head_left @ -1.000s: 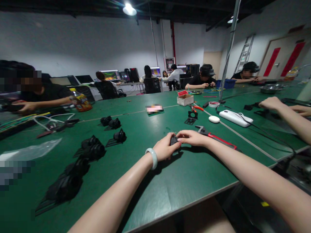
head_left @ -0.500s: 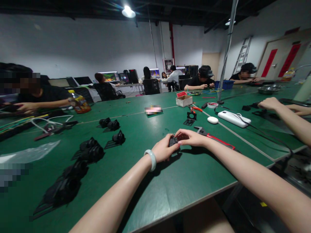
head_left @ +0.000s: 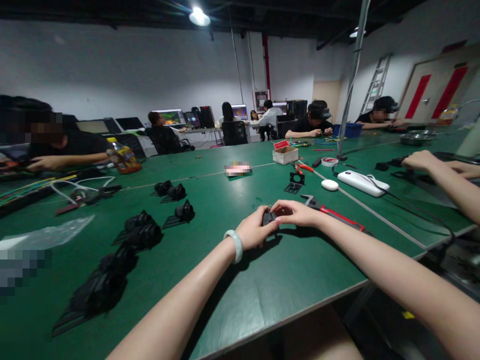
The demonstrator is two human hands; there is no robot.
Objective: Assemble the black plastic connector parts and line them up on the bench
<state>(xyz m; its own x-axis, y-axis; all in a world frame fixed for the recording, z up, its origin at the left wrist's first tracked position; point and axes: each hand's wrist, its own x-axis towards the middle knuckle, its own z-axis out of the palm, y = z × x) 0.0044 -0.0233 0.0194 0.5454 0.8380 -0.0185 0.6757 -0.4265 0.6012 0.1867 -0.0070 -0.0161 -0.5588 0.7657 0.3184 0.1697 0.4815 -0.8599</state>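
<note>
My left hand (head_left: 255,230), with a pale bangle at the wrist, and my right hand (head_left: 296,213) meet over the green table (head_left: 232,280). Both are closed on a small black part (head_left: 268,218) held between them just above the tabletop. Most of the part is hidden by my fingers. A red-handled adjustable wrench (head_left: 330,212) lies just right of my right hand. Several black assembled parts (head_left: 144,232) lie in a row to my left.
A white power bank (head_left: 362,182) with a cable, a white oval object (head_left: 330,185), a tape roll (head_left: 330,161), a small box (head_left: 285,154) and black brackets (head_left: 295,182) lie beyond. Another person's hands (head_left: 423,160) work at the right; other people sit around the table.
My hands stay together on the black part with only slight finger shifts. The view wobbles a little.
</note>
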